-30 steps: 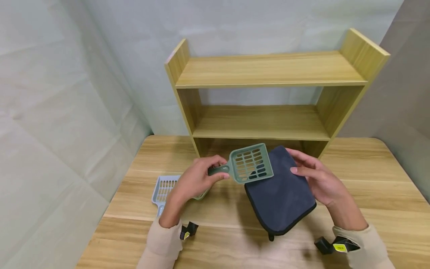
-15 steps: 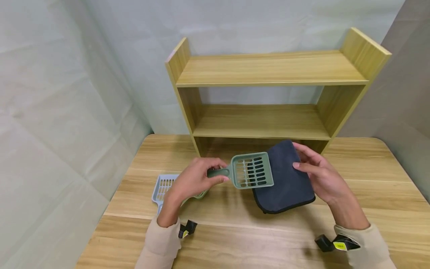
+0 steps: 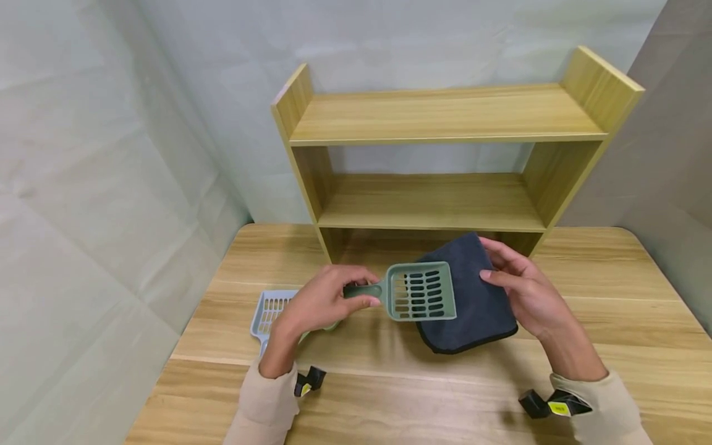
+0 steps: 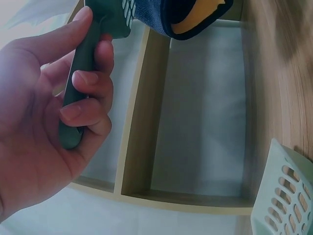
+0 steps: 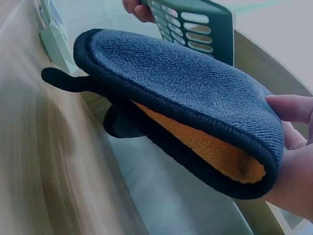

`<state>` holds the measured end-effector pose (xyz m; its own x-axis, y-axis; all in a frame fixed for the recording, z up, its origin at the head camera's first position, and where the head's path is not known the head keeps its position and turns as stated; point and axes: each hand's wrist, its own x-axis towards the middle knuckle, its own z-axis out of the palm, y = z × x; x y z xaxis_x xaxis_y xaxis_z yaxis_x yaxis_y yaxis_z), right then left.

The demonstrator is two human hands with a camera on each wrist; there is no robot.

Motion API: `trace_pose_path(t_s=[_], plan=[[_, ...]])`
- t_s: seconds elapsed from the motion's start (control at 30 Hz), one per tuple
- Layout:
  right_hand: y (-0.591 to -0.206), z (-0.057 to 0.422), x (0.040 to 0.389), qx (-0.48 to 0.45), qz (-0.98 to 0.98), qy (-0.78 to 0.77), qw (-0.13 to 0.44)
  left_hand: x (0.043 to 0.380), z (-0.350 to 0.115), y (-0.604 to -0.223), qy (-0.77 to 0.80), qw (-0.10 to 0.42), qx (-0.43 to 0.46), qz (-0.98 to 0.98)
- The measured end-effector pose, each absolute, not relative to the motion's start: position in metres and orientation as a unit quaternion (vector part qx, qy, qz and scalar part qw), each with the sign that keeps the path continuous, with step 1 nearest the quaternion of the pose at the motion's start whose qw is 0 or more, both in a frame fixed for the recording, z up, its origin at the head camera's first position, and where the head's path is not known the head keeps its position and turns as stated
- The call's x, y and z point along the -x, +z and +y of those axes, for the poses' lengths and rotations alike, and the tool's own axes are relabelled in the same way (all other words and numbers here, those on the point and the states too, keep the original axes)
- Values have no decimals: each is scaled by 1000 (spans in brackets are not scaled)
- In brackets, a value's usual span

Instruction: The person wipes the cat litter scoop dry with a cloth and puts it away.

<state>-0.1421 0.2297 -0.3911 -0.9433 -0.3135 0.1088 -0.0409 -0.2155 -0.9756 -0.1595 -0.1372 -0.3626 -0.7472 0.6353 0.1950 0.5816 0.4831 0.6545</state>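
My left hand (image 3: pixel 328 295) grips the handle of a dark green slotted litter scoop (image 3: pixel 394 290), fingers curled round it in the left wrist view. The scoop's head is held over the left part of a folded dark blue cloth (image 3: pixel 483 309). My right hand (image 3: pixel 536 296) pinches that cloth at its right edge, thumb on top. In the right wrist view the cloth (image 5: pixel 186 83) shows an orange inner side, black edging and a small black loop. Whether scoop and cloth touch I cannot tell.
A pale blue scoop (image 3: pixel 272 309) lies on the wooden table (image 3: pixel 389 402) at left. A light green scoop (image 4: pixel 283 200) lies beside it, mostly hidden by my left hand in the head view. A wooden shelf unit (image 3: pixel 434 217) stands behind.
The green scoop's head has dropped lower and levelled. The cloth has tilted, so its lower edge sits higher and its loop is out of sight in the head view. Both grips continue.
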Motion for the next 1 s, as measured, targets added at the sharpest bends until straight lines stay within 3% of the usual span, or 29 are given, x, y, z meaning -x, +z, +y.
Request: trace_pose_path(t_s=[1.0], plan=[[-391,227,140,192,568,-785,158,161,-139,-367,374,61,-395,837]])
